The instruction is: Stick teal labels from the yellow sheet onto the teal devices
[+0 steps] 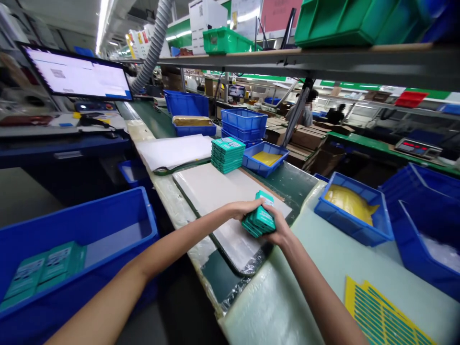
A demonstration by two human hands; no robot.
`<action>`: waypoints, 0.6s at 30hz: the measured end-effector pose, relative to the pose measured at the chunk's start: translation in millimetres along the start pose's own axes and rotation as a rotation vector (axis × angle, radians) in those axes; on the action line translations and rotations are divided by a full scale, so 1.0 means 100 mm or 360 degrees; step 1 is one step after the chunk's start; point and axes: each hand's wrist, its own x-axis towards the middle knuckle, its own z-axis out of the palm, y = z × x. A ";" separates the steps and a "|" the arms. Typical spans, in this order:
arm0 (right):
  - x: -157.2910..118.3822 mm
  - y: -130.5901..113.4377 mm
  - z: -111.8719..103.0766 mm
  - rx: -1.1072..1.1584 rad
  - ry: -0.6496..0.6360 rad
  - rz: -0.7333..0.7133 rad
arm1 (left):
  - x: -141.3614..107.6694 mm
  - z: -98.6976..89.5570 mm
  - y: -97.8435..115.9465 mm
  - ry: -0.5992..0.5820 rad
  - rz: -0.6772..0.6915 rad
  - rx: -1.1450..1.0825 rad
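Between my two hands is a small stack of teal boxes (259, 218), tilted, above the near end of a white board (208, 191). My left hand (246, 209) grips its left side, and my right hand (278, 227) wraps round the right side. Farther back on the board stands a taller, neat stack of teal boxes (227, 154). More teal boxes (46, 270) lie in a large blue bin (143, 203) at the lower left.
Blue trays (266, 158) stand behind the stack, and another tray (354, 208) with a yellow bag is at the right. Yellow slotted sheets (384, 314) lie lower right. A shelf (287, 57) runs overhead; a monitor (79, 74) is upper left. Two people are in the background.
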 end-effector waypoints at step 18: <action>-2.01 0.27 -2.35 -0.1139 0.1059 -0.0551 | 0.66 2.40 -0.16 -0.0291 0.1238 -0.0229</action>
